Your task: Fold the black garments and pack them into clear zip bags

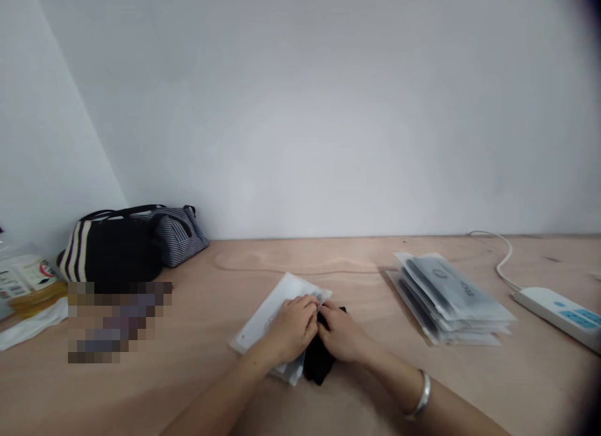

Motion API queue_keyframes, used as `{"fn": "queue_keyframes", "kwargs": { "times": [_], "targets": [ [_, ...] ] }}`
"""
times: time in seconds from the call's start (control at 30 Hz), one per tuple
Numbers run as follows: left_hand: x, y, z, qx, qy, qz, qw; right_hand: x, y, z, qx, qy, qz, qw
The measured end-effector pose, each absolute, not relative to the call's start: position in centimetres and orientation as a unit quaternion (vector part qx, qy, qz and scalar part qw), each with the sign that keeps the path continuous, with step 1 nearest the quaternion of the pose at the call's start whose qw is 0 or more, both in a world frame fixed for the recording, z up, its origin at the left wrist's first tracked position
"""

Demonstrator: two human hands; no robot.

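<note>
My left hand (291,328) rests on a flat, translucent white plastic bag (265,317), its fingers gripping the bag near its mouth. My right hand (340,333) sits beside it, holding a soft black fabric item (319,362) whose end meets the bag's edge. Both hands nearly touch above the bag's opening. My fingers hide the exact point where the fabric and bag meet. A metal bangle (421,395) circles my right wrist.
A stack of bagged dark items (446,298) lies to the right on the plywood table (370,260). Beyond it are a white power strip (558,314) and its cord. A black-striped bag (110,254) and a blurred patch stand at the left, with packaging against the wall.
</note>
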State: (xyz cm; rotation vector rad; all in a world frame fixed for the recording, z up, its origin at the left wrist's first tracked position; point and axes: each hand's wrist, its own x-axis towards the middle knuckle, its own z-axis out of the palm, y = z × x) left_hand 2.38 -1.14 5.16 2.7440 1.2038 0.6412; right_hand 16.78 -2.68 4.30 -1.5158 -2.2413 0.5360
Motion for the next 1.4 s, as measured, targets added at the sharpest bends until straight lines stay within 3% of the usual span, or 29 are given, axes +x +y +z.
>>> {"fn": "queue_keyframes", "kwargs": {
  "times": [0.13, 0.3, 0.47, 0.67, 0.83, 1.03, 1.27, 1.4],
  "targets": [
    [1.2, -1.2, 6.6, 0.952, 0.269, 0.15, 0.006, 20.7, -4.3, 6.3, -0.53, -0.81, 0.134, 0.212],
    [-0.1, -3.5, 5.9, 0.934, 0.294, 0.205, 0.008, 23.8, -5.0, 6.5, -0.391, -0.891, 0.095, 0.209],
    [-1.9, -5.2, 4.0, 0.944, 0.296, 0.147, -0.005, 23.6, -4.0, 4.7, -0.314, -0.937, 0.081, 0.128],
    [-1.5, -4.5, 2.2, 0.939, 0.309, 0.142, -0.056, 22.7, -3.1, 3.3, -0.351, -0.931, 0.088, 0.055],
    [-1.4, -4.5, 2.7, 0.921, 0.328, 0.189, -0.094, 22.7, -3.8, 3.0, -0.397, -0.911, 0.047, 0.1],
    [-3.3, -4.4, 4.1, 0.957, 0.259, 0.123, -0.044, 24.0, -4.6, 3.6, -0.348, -0.933, 0.062, 0.072],
    [-3.0, -3.7, 2.1, 0.932, 0.284, 0.22, -0.048, 23.2, -4.3, 2.8, -0.381, -0.919, 0.001, 0.102],
    [-3.1, -3.9, 2.6, 0.945, 0.259, 0.197, -0.033, 23.2, -4.6, 3.1, -0.391, -0.911, -0.003, 0.132]
  ]
}}
